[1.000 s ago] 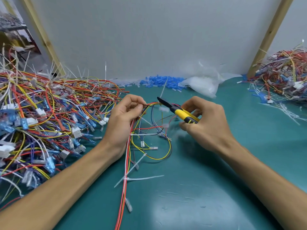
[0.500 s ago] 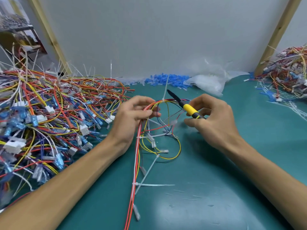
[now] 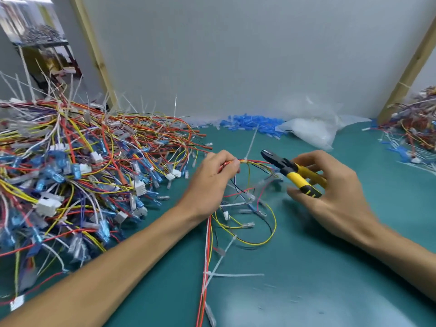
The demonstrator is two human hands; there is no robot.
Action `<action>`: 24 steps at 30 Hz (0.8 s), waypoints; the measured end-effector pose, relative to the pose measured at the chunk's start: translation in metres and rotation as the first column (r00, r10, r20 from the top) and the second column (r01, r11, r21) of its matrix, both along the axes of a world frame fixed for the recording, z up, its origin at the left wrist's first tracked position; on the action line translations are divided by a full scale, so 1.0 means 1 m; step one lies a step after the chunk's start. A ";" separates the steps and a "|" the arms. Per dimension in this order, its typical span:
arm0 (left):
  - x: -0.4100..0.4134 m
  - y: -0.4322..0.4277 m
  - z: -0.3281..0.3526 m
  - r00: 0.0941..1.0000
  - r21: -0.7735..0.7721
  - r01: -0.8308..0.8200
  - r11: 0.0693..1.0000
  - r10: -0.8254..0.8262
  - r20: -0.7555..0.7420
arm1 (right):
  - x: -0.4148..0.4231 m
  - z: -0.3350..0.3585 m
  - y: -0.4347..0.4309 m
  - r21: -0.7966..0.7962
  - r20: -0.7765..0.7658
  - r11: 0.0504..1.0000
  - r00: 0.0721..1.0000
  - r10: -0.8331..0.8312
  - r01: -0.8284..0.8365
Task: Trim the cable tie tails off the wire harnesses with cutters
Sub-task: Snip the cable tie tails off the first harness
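My left hand point(image 3: 212, 182) pinches a red, yellow and orange wire harness point(image 3: 254, 162) at mid table. A white cable tie tail point(image 3: 250, 143) stands up from the bundle just right of my fingertips. My right hand point(image 3: 330, 190) grips yellow-and-black cutters point(image 3: 291, 172); their dark jaws sit slightly apart, a short way right of that tail and above the wires. The harness loops down toward me, with more white tie tails point(image 3: 236, 274) sticking out lower along it.
A big heap of untrimmed harnesses point(image 3: 70, 173) with blue and white connectors fills the left. Another harness pile point(image 3: 415, 128) lies far right. Blue connectors point(image 3: 250, 121) and a clear plastic bag point(image 3: 313, 128) sit by the grey back wall. Teal mat point(image 3: 306, 279) lies in front.
Both hands lifted the harness and shifted slightly right. The upright tie tail now shows clear of my left fingers, and the cutter jaws have come closer to it.
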State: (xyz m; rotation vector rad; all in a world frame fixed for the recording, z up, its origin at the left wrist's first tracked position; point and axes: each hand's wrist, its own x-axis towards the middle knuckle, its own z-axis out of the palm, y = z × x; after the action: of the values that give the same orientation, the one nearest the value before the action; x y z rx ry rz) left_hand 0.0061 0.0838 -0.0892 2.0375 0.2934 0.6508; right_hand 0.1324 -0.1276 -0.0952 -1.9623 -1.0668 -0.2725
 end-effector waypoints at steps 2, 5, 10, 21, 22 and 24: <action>-0.001 0.000 -0.002 0.999 -0.013 0.053 0.999 -0.053 0.013 | 0.004 0.005 -0.006 -0.006 0.042 1.000 0.999 0.029 -0.029; -0.002 -0.005 -0.003 0.983 -0.092 0.158 0.983 -0.149 0.103 | 0.015 0.015 -0.013 0.041 0.124 0.998 0.992 0.032 -0.037; 0.000 -0.009 -0.006 0.981 -0.212 0.142 0.967 -0.108 0.162 | 0.022 0.017 -0.027 -0.039 0.124 0.997 0.990 0.066 -0.061; -0.004 -0.020 -0.007 0.969 -0.081 0.206 0.975 -0.192 0.154 | 0.019 0.011 -0.020 -0.147 0.183 0.979 0.969 0.165 -0.139; -0.004 -0.020 -0.007 0.970 -0.095 0.207 0.974 -0.191 0.153 | 0.019 0.011 -0.020 -0.144 0.175 0.979 0.970 0.169 -0.145; -0.004 -0.020 -0.007 0.970 -0.138 0.205 0.969 -0.181 0.164 | 0.020 0.011 -0.021 -0.122 0.132 0.980 0.976 0.173 -0.157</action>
State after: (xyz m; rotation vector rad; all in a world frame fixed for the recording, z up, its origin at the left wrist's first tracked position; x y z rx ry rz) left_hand 0.0016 0.0635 -0.0961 1.8307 0.0527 0.6354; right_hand 0.1524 -0.1486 -0.0838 -1.9601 -1.3560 -0.2703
